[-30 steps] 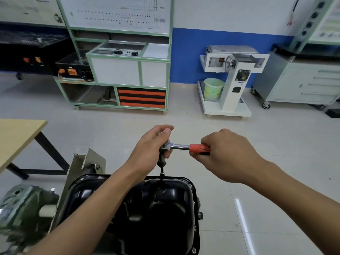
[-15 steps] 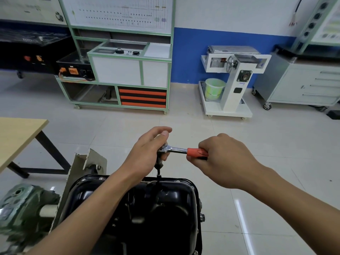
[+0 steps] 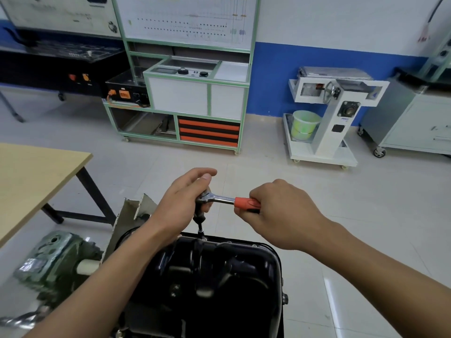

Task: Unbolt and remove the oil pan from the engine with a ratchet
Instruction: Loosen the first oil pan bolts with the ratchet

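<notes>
Head view, ratchet (image 3: 223,199) in right hand (image 3: 280,213)

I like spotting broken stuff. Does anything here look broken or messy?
Mostly no: nothing looks spilled. One oddity is the grey panel beyond the far left corner of the oil pan. Its top edge is ragged and notched, as if torn.

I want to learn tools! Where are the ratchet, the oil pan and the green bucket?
ratchet (image 3: 245,203): head view, orange handle.
oil pan (image 3: 246,272): head view, glossy black top.
green bucket (image 3: 305,123): head view, its side.
</notes>
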A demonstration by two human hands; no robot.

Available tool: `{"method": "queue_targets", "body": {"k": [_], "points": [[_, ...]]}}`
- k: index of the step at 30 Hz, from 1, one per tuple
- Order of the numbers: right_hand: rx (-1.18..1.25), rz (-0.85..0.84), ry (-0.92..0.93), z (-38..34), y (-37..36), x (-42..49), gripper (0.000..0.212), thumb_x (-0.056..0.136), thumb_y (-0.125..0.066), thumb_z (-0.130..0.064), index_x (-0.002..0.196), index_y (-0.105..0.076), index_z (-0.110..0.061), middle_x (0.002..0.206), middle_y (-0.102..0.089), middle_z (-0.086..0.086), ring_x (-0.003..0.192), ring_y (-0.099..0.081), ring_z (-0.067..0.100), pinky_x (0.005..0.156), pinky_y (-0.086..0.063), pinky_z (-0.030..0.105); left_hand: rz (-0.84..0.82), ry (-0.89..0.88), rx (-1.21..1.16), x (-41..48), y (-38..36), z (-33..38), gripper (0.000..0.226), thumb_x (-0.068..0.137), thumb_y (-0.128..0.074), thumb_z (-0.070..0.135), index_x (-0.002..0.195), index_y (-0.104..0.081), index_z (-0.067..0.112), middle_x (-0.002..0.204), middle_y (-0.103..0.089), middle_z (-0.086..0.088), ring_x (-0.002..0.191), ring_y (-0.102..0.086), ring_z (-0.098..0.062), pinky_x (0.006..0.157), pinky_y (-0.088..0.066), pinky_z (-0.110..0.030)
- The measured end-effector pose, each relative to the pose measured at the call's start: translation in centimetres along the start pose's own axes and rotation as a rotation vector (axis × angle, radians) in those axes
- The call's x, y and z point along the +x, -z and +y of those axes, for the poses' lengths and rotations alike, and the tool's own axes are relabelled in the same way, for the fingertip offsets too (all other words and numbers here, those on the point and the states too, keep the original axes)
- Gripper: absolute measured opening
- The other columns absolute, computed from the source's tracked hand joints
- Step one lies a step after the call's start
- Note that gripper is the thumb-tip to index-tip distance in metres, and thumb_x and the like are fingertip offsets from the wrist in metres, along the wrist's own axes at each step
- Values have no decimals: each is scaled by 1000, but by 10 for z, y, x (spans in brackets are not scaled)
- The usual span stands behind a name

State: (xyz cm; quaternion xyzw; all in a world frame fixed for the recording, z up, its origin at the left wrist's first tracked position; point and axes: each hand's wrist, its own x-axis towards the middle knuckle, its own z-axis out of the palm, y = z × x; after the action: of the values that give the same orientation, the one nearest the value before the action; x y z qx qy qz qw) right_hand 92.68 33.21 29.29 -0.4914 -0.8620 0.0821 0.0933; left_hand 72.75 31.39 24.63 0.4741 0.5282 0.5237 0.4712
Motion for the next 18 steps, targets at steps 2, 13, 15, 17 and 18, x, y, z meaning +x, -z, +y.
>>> {"method": "queue_targets", "body": {"k": [2, 13, 15, 17, 18], "points": [[-6, 5, -3, -1, 0, -1, 52, 92, -52, -58, 56, -42, -22, 55, -46, -4, 53, -45, 16, 47, -25, 30, 1, 11, -33, -2, 1, -1, 24, 108, -45, 19, 116, -68, 19, 62, -50, 5, 57, -49, -15, 56, -44, -28], [-12, -17, -8, -3, -3, -5, 48, 92, -53, -54, 58, -42, -22, 61, -47, -3, 55, -46, 15, 47, -25, 29, -4, -55, -50, -11, -5, -7, 27, 92, -50, 40, 103, -74, 35, 64, -51, 3, 60, -49, -18, 60, -42, -36], [-10, -14, -5, -4, -4, -2, 47, 93, -52, -54, 60, -43, -23, 63, -47, -3, 57, -46, 15, 47, -24, 29, 17, -71, -58, -15, -7, -8, 27, 92, -49, 40, 102, -74, 33, 63, -50, 2, 61, -48, -20, 63, -42, -41], [-35, -4, 5, -4, -5, 1, 45, 94, -51, -53, 62, -42, -23, 66, -46, -4, 59, -44, 14, 48, -23, 29, 40, -81, -57, -19, -7, -8, 28, 93, -49, 40, 100, -74, 32, 63, -49, 1, 64, -47, -21, 63, -43, -43], [-55, 1, 13, -4, -5, 2, 44, 94, -51, -53, 62, -42, -24, 66, -45, -4, 58, -43, 13, 48, -23, 29, 48, -87, -51, -21, -8, -9, 28, 93, -48, 41, 99, -74, 32, 63, -49, 2, 65, -47, -21, 62, -44, -41]]}}
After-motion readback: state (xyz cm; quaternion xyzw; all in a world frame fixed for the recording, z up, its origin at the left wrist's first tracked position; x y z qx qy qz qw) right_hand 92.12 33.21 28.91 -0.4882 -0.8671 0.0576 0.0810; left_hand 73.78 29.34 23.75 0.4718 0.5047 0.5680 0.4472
